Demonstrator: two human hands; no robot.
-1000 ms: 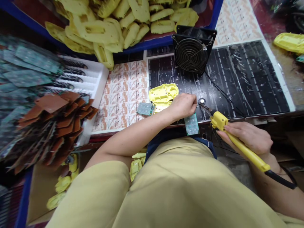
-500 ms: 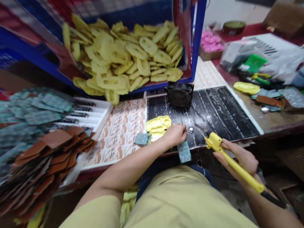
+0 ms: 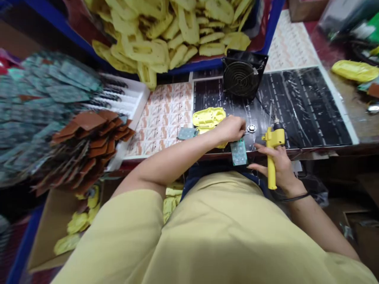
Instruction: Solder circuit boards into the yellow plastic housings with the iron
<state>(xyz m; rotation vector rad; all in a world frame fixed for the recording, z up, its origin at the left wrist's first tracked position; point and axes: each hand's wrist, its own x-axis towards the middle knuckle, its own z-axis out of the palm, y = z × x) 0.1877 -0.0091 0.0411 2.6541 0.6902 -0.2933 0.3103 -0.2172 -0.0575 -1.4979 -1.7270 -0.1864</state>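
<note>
At the table's front edge, my left hand (image 3: 231, 128) is closed with its fingertips at the top end of a green circuit board (image 3: 238, 152), which juts out over the edge. Just right of those fingers lies a small round speaker (image 3: 251, 128). Behind the hand is a yellow plastic shell (image 3: 209, 117), partly covered by it. Another circuit board (image 3: 187, 133) rests left of the shell. My right hand (image 3: 280, 163) grips a yellow soldering gun (image 3: 274, 139), its tip pointing away from me; thumb and forefinger are spread around the handle.
A black fan (image 3: 243, 75) stands behind the work spot. Beyond it, a blue crate (image 3: 271, 29) overflows with yellow shells. To the left, stacked circuit boards (image 3: 68, 85) and brown boards (image 3: 89, 122) lie on a white foam tray (image 3: 139, 96). A cardboard box (image 3: 44, 240) sits below.
The soldering gun has turned from slanting to nearly upright, tip pointing away from me, as my right hand shifted its hold. My left hand stays by the circuit board. The view has tilted down.
</note>
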